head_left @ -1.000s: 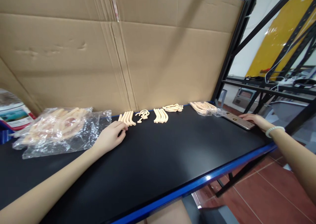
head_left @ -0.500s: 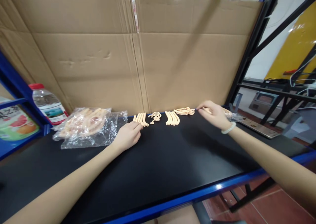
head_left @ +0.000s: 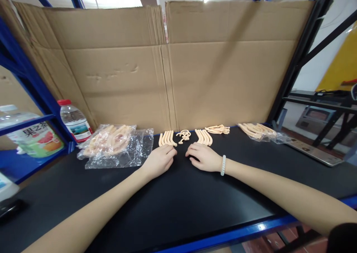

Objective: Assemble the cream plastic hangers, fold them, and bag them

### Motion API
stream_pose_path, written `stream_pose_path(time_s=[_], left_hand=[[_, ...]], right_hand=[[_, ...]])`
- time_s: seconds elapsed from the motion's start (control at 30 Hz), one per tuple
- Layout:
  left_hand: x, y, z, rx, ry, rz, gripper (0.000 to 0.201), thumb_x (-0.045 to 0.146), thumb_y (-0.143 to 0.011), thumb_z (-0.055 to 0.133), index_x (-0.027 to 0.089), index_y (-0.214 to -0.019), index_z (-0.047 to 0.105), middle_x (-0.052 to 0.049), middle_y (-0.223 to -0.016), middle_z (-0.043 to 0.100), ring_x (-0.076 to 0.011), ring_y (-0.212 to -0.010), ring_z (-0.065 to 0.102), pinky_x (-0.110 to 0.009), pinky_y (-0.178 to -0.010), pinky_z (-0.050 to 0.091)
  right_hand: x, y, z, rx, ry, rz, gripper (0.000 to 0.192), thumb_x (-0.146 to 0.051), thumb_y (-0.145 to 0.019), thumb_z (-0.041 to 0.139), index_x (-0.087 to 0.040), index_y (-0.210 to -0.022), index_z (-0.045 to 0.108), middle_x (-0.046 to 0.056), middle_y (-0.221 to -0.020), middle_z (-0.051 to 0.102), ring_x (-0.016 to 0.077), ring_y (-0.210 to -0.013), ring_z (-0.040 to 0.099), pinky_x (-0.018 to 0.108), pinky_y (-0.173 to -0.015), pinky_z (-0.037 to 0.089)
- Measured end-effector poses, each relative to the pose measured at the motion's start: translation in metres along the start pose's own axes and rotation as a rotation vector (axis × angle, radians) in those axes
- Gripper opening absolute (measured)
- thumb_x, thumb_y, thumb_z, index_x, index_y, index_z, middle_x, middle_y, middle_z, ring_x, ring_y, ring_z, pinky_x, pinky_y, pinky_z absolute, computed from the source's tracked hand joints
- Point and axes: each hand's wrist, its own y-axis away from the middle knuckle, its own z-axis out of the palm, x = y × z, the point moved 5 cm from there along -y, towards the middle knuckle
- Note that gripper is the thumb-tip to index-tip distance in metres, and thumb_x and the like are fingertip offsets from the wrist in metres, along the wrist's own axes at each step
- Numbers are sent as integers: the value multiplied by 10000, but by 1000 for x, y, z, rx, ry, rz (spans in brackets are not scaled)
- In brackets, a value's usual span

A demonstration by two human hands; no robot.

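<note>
Both hands lie flat on the black tabletop, palms down, side by side at the back of the bench. The left hand has its fingers loosely curled, tips just short of a row of curved beige plastic pieces, gripping nothing. The right hand, a pale bead bracelet at its wrist, rests with fingers relaxed and a little spread, empty too, just in front of a second row of curved pieces. Between the two rows sits a small tangle of hooked beige parts, right at the foot of the cardboard backdrop. Further right lie a loose bunch of thin beige strips and more strips on clear film. Left of the hands, a crumpled clear plastic bag holds more beige parts, and a water bottle stands by the blue rack upright.
</note>
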Motion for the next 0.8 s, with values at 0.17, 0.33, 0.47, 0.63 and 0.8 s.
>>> stream_pose_path(time_s=[0.17,0.33,0.47,0.63,0.8], left_hand=[[12,-2,2,-36,26,74,235,95,-910,376,176,-925,596,-65,-842,649,-208,-793,607,-336,-730,517],[11,-3,3,-60,28,79,237,94,-917,370,164,-931,596,-63,-837,651,-200,-795,608,-321,-725,510],[12,-3,5,-70,26,79,233,98,-922,374,153,-929,600,-71,-843,655,-208,-805,613,-330,-732,509],[12,-3,6,-69,15,74,228,105,-927,378,151,-925,601,-67,-835,655,-205,-779,612,-327,-713,503],[12,-3,6,-68,4,70,240,104,-930,362,156,-927,597,-65,-835,654,-199,-777,611,-322,-712,504]], right_hand=[[-2,4,1,-49,-6,-7,186,-128,-849,493,-190,-964,626,80,-928,640,231,-862,555,394,-809,493],[-1,5,0,-71,-14,-4,190,-119,-860,497,-157,-992,629,96,-961,632,226,-889,546,389,-836,480],[-1,7,1,-84,-16,-6,200,-120,-871,486,-147,-1011,626,102,-977,629,230,-898,533,391,-845,475],[-1,7,1,-93,-16,-9,209,-127,-881,473,-160,-1028,618,95,-985,622,230,-907,521,396,-851,473],[-1,7,2,-93,-17,-10,207,-125,-880,471,-155,-1022,618,95,-982,618,232,-904,515,396,-849,472]])
